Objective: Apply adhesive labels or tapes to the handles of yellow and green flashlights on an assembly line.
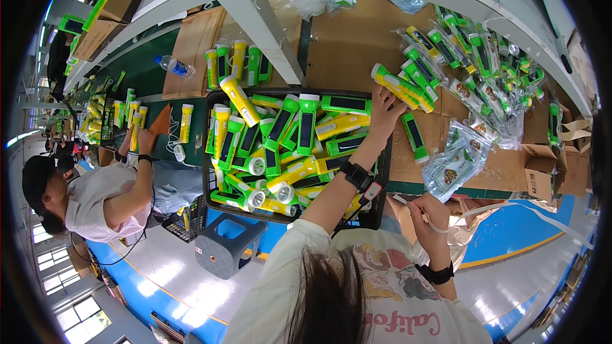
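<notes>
My left hand (386,113) reaches over a black crate (381,200) with its fingers against a yellow flashlight (396,92) at the near side of a small row. The flashlights partly cover the fingertips. My right hand (430,222), by the table's near edge, is closed on a white strap (542,218), which trails off to the right. Green and yellow flashlights (307,124) with dark panels fill the crate in a jumble. A single green flashlight (415,137) lies on the cardboard right of my left hand.
Clear plastic bags (456,159) and bagged flashlights (491,57) cover the right of the table. A grey post (261,19) rises behind the crate. At left, a co-worker (105,200) handles flashlights; a grey stool (226,248) stands on the floor.
</notes>
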The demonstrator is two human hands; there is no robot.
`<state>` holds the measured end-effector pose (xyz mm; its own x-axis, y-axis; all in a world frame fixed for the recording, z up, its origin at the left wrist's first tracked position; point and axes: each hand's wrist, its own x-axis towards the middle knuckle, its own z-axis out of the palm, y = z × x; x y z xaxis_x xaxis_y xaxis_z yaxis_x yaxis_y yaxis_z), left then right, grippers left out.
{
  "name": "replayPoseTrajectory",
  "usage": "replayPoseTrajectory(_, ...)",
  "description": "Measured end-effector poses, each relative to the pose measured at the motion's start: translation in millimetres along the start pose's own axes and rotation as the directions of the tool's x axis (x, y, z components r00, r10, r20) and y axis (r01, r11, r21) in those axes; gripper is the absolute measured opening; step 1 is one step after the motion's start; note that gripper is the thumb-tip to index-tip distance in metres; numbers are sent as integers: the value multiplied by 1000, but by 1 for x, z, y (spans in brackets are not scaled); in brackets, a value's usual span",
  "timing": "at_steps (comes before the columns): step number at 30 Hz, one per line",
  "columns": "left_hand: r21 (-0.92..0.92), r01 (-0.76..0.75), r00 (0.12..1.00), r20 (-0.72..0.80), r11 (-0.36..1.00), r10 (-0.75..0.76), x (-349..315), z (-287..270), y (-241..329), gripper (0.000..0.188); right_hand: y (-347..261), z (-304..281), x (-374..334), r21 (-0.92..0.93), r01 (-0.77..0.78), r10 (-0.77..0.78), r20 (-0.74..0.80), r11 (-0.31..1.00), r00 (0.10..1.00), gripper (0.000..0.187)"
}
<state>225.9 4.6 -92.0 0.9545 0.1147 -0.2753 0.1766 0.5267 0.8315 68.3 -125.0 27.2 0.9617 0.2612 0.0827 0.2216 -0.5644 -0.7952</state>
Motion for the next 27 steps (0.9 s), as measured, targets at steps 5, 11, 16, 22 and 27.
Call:
replayPoseTrajectory(5,725,-231,856,-164,648,489,-24,-78,33,39,13,3,7,18,-16,17,-34,1000,999,9)
replayPoseTrajectory(11,994,113,892,-104,7,439,-25,-160,39,57,9,11,14,-7,37,-37,-19,999,999,9)
replayPoseTrajectory(16,990,-1,865,-69,139,498,-24,-179,48,43,0,17,5,-8,49,-49,-4,999,999,8)
replayPoseTrajectory(22,306,55,993,-114,950,-21,-78,-141,108,30,-14,16,-1,375,-72,117,-99,924,988,8)
replayPoseTrajectory(27,-255,171,985,24,952,-171,-138,-86,108,33,-35,36,10,435,-31,93,-122,900,988,7)
